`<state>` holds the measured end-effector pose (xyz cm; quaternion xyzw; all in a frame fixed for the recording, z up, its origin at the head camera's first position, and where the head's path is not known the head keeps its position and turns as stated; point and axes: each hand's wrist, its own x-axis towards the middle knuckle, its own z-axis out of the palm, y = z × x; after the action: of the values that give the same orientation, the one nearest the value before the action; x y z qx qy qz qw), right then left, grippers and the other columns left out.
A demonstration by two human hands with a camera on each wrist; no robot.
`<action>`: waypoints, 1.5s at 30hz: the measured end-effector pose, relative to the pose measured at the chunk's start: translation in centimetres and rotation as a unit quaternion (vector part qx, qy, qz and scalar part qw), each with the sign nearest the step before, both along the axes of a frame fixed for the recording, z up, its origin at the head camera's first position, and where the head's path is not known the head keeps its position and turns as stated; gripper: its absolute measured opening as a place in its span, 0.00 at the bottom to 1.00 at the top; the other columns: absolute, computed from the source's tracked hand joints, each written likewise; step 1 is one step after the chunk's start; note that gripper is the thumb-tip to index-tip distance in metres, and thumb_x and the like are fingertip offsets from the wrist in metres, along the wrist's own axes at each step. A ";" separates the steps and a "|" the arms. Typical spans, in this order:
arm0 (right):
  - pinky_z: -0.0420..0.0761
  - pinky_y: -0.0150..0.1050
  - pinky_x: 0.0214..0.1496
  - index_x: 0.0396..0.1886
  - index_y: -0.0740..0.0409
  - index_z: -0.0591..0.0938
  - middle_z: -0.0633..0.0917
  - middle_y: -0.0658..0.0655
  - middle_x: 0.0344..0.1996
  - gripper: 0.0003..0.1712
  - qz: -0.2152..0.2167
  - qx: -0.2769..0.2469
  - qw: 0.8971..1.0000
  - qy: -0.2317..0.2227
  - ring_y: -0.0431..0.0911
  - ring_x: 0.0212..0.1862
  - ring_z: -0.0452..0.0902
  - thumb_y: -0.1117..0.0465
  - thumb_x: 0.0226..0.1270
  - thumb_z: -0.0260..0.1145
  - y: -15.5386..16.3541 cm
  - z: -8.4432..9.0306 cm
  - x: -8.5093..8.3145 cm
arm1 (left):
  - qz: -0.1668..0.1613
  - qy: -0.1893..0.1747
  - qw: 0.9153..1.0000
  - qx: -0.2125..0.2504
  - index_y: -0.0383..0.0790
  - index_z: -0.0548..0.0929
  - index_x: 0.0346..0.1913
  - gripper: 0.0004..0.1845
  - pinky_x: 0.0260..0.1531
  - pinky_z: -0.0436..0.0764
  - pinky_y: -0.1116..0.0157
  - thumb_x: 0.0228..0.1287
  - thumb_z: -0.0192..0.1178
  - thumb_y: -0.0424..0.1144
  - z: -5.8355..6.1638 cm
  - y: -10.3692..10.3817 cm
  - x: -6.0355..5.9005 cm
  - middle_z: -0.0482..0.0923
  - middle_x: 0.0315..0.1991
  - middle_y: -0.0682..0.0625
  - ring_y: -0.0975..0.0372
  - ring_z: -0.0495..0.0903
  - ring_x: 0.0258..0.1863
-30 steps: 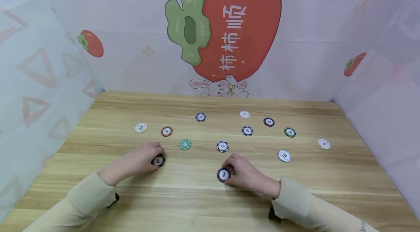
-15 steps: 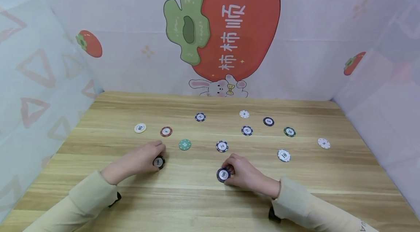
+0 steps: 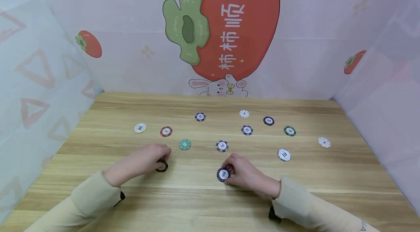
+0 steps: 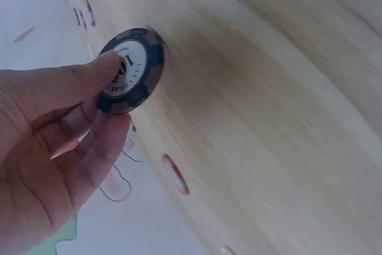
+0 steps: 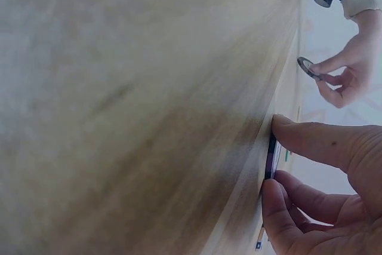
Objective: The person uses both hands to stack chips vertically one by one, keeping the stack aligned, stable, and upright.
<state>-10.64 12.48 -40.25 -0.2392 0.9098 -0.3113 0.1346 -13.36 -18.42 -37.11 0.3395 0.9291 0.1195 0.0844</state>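
Note:
My left hand [image 3: 142, 162] pinches a black poker chip [image 4: 142, 70] marked 100 between thumb and fingers, and the thumb covers part of its white centre. In the right wrist view that chip stands tilted, raised off the table. My right hand [image 3: 247, 175] grips a dark 500 poker chip [image 3: 224, 174] by its edge, thumb on the near side and fingers on the far side. This chip lies flat at the wooden tabletop [image 3: 190, 206]. A green 20 chip [image 3: 185, 144] and a blue-edged 10 chip [image 3: 222, 146] lie just beyond the hands.
Farther back on the table lie a cream 50 chip [image 3: 140, 128], a red 5 chip [image 3: 166, 131] and several others, among them a white-and-teal 10 chip [image 3: 284, 155] and a green-edged 20 chip [image 3: 290, 131]. A printed backdrop [image 3: 131, 68] stands behind the table's far edge.
My left hand has moved slightly to the right with the 100 chip, which has tilted so its number hardly shows in the head view. My right hand has stayed in place.

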 end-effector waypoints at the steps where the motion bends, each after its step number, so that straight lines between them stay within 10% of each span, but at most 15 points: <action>1: 0.73 0.31 0.35 0.38 0.61 0.80 0.75 0.49 0.32 0.19 -0.001 0.000 1.000 0.000 0.41 0.34 0.70 0.67 0.43 0.74 0.0 0.0 0.0 | -0.005 0.002 1.000 -0.003 0.47 0.69 0.22 0.16 0.22 0.65 0.71 0.45 0.68 0.30 0.1 0.2 0.1 0.63 0.20 0.59 0.68 0.63 0.21; 20: 0.73 0.31 0.35 0.38 0.61 0.80 0.75 0.50 0.33 0.19 -0.004 0.001 1.000 -0.004 0.41 0.34 0.70 0.67 0.42 0.74 0.0 -0.1 0.0 | -0.003 -0.101 0.992 0.081 0.49 0.73 0.23 0.12 0.21 0.70 0.71 0.48 0.67 0.33 1.0 5.3 0.4 0.68 0.19 0.61 0.69 0.67 0.21; 37: 0.73 0.30 0.34 0.37 0.61 0.80 0.75 0.50 0.32 0.19 0.003 -0.005 1.000 0.008 0.41 0.33 0.70 0.67 0.42 0.74 0.1 -0.2 0.0 | 0.040 -0.195 0.952 0.234 0.37 0.82 0.31 0.06 0.24 0.76 0.71 0.49 0.67 0.32 -0.7 8.6 -0.9 0.76 0.23 0.56 0.69 0.73 0.23; 45: 0.73 0.30 0.34 0.37 0.61 0.80 0.74 0.49 0.31 0.19 0.002 -0.006 1.000 0.013 0.40 0.33 0.70 0.67 0.41 0.74 0.2 -0.3 -0.1 | 0.102 -0.282 0.914 0.272 0.31 0.81 0.32 0.06 0.24 0.79 0.66 0.50 0.65 0.28 -1.5 10.0 -1.1 0.78 0.23 0.51 0.67 0.75 0.20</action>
<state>-10.73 12.64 -40.55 -0.2462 0.9089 -0.3137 0.1221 -14.43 -8.44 -38.63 0.2050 0.8279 0.4665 0.2344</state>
